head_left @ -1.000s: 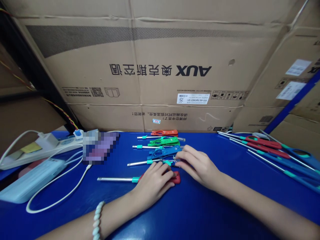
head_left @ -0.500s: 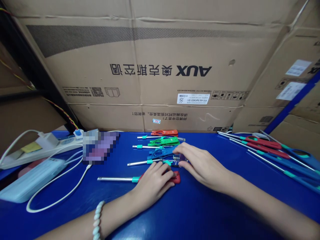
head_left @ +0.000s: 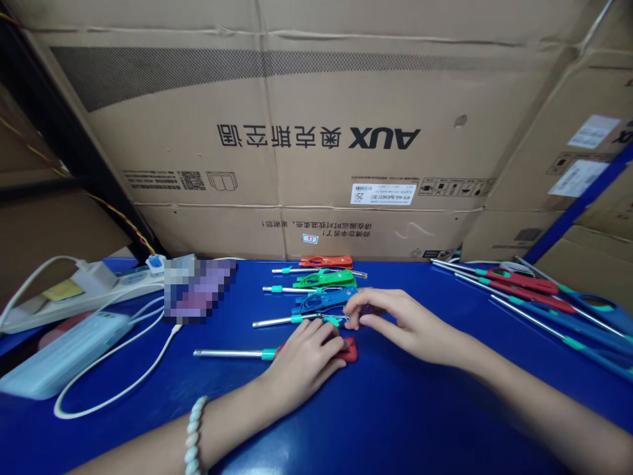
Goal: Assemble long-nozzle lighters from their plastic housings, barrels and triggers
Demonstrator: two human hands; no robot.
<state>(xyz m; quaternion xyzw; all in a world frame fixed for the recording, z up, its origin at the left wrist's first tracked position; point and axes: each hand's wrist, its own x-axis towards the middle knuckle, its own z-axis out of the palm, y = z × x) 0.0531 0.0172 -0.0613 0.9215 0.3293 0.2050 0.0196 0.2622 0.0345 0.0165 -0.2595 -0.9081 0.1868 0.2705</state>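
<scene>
My left hand lies curled over the handle of a red-handled tool, whose metal shaft points left on the blue table. A bead bracelet is on that wrist. My right hand sits just right of it. Its fingertips are pinched on a small dark piece beside the blue-handled tool. Behind lie a green-handled tool and an orange-red one. Another shaft with a teal collar runs under my fingers.
Several long red and blue tools lie at the right. At the left are a white power strip, a pale box, a white cable and a blurred patch. Large cardboard boxes wall the back.
My right hand's fingers have curled from lying spread by the blue tool into a pinch on a small dark piece. The left hand has stayed on the red tool.
</scene>
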